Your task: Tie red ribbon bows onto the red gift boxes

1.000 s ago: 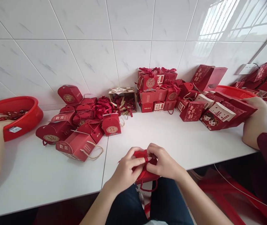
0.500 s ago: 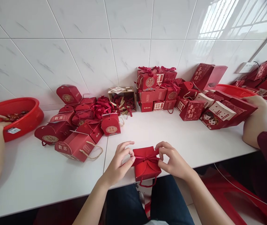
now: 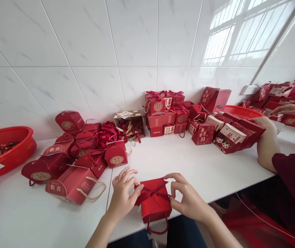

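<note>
In front of me at the table edge sits a small red gift box [image 3: 156,208] with a dark red ribbon [image 3: 153,193] tied in a bow across its top. A red cord handle [image 3: 158,233] hangs from its near side. My left hand [image 3: 124,196] pinches the ribbon's left side between thumb and forefinger, other fingers raised. At the box's right side, my right hand [image 3: 186,197] closes thumb and fingers on the ribbon, its forefinger stretched over the far corner. The exact grip there is partly hidden.
Several red boxes [image 3: 71,186] and a ribbon heap [image 3: 107,135] lie left. A carton [image 3: 143,120] of ribbon pieces stands near stacked boxes [image 3: 160,120]. Red baskets [image 3: 20,151] stand at both sides. Co-workers' arms [image 3: 267,144] reach in from left and right.
My view has tilted up and shifted right, so things sit lower and further left. The bow's loops look wider and fuller; both hands remain at the ribbon.
</note>
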`<state>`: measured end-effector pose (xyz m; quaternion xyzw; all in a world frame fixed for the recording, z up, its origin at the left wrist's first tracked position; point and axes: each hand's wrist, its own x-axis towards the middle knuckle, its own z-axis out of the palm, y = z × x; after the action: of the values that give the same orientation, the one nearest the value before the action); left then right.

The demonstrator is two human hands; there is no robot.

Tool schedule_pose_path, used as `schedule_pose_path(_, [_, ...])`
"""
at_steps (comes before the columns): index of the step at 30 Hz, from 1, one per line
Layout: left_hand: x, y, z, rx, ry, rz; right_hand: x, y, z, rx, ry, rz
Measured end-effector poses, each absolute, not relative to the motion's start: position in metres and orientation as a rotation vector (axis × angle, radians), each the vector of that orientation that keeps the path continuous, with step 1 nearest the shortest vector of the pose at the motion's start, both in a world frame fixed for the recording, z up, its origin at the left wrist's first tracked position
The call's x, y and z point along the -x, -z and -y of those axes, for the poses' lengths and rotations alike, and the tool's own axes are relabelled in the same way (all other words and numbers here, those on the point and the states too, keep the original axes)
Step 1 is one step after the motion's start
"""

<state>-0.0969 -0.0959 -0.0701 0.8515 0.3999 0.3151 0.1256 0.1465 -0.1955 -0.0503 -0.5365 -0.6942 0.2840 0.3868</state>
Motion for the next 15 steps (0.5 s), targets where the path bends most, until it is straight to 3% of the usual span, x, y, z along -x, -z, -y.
schedule_pose_path(7, [0.081, 0.078, 0.097, -1.982, -0.886, -1.007, -0.146, 0.103, 0.189, 1.105, -1.004, 1.791])
schedule_pose_path(11, [0.093, 0.088, 0.104, -1.787, -1.092, -1.177, -0.151, 0.119, 0.170, 1.166, -0.904, 1.562])
schedule_pose_path(15, [0.142, 0.133, 0.119, -2.046, -0.994, -1.458, -0.199, 0.087, 0.115, 1.292, -0.561, 1.207])
